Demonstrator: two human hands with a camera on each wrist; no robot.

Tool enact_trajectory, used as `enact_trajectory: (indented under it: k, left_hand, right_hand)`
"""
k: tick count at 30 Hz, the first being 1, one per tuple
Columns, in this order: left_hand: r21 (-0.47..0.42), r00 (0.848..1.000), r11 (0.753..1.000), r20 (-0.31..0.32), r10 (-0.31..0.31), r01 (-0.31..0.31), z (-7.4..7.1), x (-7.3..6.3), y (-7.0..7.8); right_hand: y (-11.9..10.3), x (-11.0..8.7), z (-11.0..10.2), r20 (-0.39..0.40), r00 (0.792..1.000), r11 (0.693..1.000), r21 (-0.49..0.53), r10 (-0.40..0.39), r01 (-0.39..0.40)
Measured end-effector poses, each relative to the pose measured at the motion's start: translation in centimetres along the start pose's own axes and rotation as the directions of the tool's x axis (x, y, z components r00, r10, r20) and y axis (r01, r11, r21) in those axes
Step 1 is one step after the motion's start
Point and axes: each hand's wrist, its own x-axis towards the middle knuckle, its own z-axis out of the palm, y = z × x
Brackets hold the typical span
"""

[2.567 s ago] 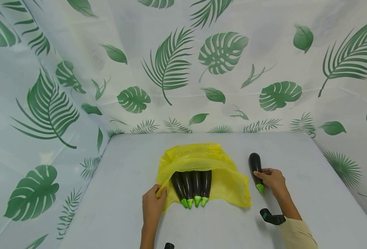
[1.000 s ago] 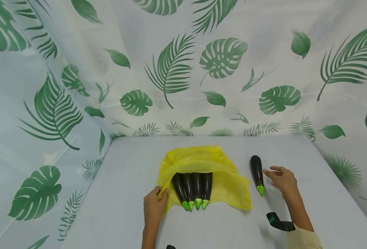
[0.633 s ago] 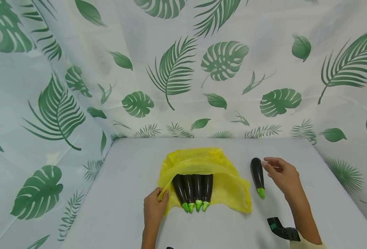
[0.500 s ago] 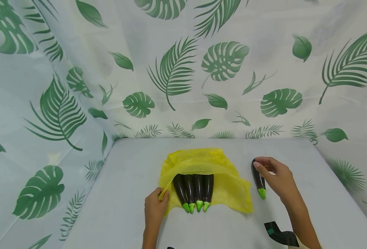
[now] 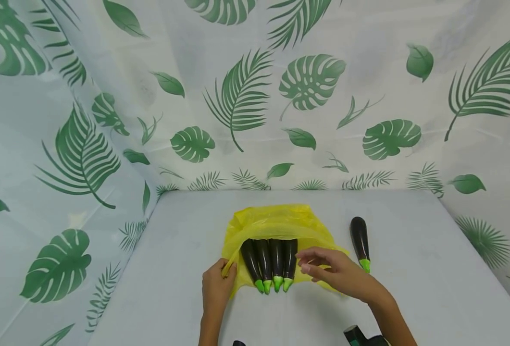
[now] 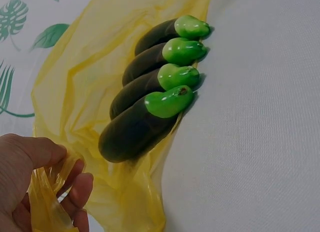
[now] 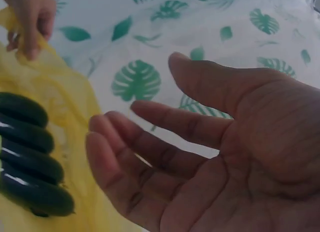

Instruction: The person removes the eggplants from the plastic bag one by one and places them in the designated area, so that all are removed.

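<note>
The left hand (image 5: 218, 283) pinched the near-left edge of a yellow plastic bag (image 5: 276, 216). The right hand (image 5: 339, 272), fingers loosely bent and holding nothing, hovered over the bag's right side, beside four eggplants (image 5: 277, 259) lying in its mouth on a white desk (image 5: 280, 322). Moments earlier it had been at the fifth eggplant (image 5: 360, 240), which lay farther right, outside the bag.
</note>
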Motion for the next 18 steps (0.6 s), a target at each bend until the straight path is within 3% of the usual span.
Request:
enact_trajectory:
  k: [6,12,15,18]
  left_hand:
    - [0.012,1.0,1.0,-0.008,0.003,-0.003,0.0,0.0,-0.3]
    - [0.014,1.0,1.0,-0.002,-0.001,0.001,-0.2,-0.1,-0.5]
    - [0.008,1.0,1.0,-0.008,0.01,-0.01,-0.2,0.0,-0.5]
    - [0.004,1.0,1.0,-0.013,0.01,-0.009,-0.2,0.1,-0.5]
  right_hand:
    - [1.6,0.5,1.6,0.072,0.994,0.994,0.071,0.082,-0.087]
    - [3.6,0.7,3.1,-0.019,0.98,0.97,0.152,0.196,-0.191]
    - [4.7,1.1,3.9,-0.127,0.951,0.948,0.189,0.281,-0.255]
    - [5.9,1.8,4.6,-0.248,0.893,0.92,0.216,0.375,-0.326]
